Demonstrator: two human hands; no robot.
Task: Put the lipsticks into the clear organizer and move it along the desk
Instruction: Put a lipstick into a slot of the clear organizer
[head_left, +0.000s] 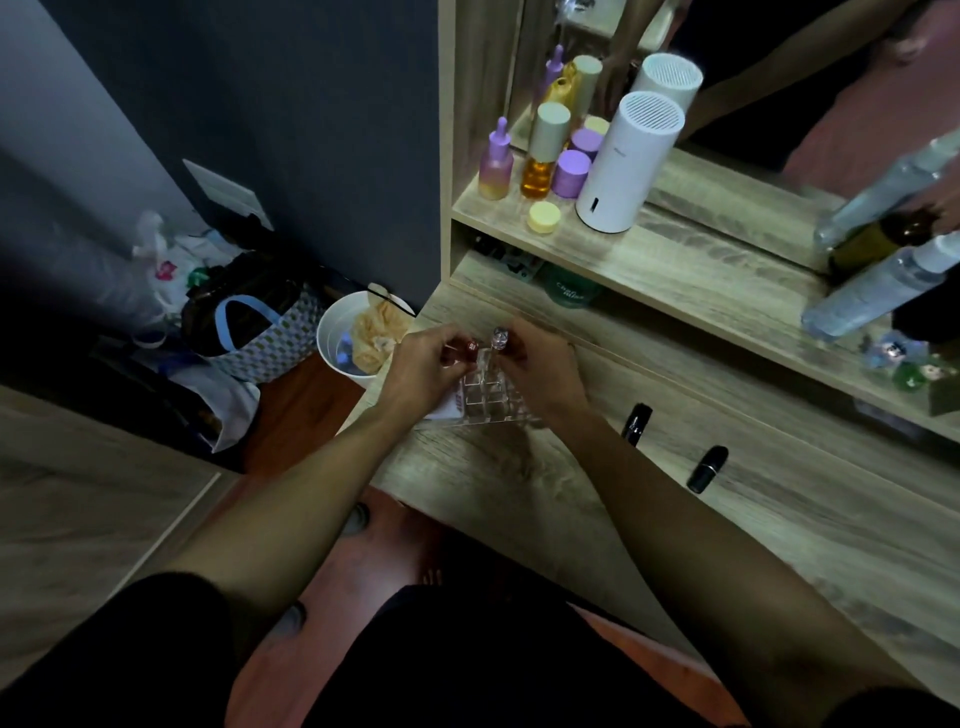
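Observation:
The clear organizer (485, 397) stands on the wooden desk (597, 499) near its left end, its grid of cells showing between both hands. My left hand (423, 366) grips a red lipstick (470, 349) over the organizer's back left cells. A clear-capped lipstick (500, 339) is pinched upright in my right hand (540, 369), over the back row. Two black lipsticks lie flat on the desk to the right, one nearer the organizer (636, 423) and one further right (707, 468).
A white card (448, 408) lies under the organizer's left side. The shelf above carries purple and amber bottles (540, 156), a white cylinder (628, 161) and clear spray bottles (878, 291). A white bin (343, 338) and a checked bag (260, 338) stand on the floor left of the desk.

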